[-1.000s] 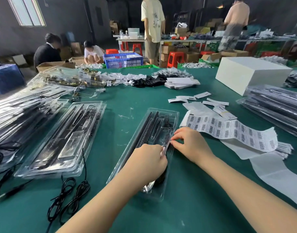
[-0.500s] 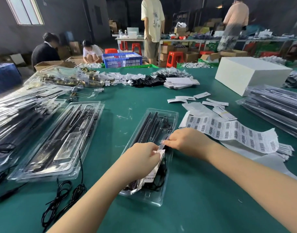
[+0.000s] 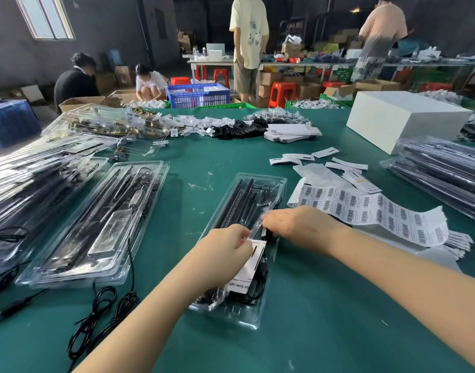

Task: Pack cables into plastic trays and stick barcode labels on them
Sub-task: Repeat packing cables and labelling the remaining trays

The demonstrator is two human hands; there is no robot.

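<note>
Clear, thin plastic is what both hands are working over: a long open tray point(image 3: 247, 230) lying on the green counter point(image 3: 325, 305) just ahead of the person, its far end pointing to 12 o'clock. Black bars and a wire clip sit in its far half; a white printed card point(image 3: 251, 265) and a coiled black cable point(image 3: 255, 285) lie in its near half. The left hand point(image 3: 225, 251) has its grip curled and pinching a small clear sleeve point(image 3: 253, 229) at the card's top edge, and the right hand point(image 3: 292, 224) pinches the same sleeve from the 2 o'clock side, fingers bent over it.

The tray looks light and springy, likely to skate on the cloth and to crackle or dent if squeezed; holding it by the long rims seems safest. The sleeve and card are flimsy and slick, so a fingertip pinch at an edge suits them. The cable is limp and will spring out of its coil unless tucked down.

At 2 o'clock, touching-close to the right wrist, a barcode label sheet point(image 3: 379, 211) curls off its backing. At 9 o'clock lies a filled tray stack point(image 3: 96, 224), with loose black cords point(image 3: 101, 310) at 8 o'clock near the left forearm, which could snag. A white box point(image 3: 403, 119) and packed stacks point(image 3: 446, 173) stand well apart at 1 to 3 o'clock
</note>
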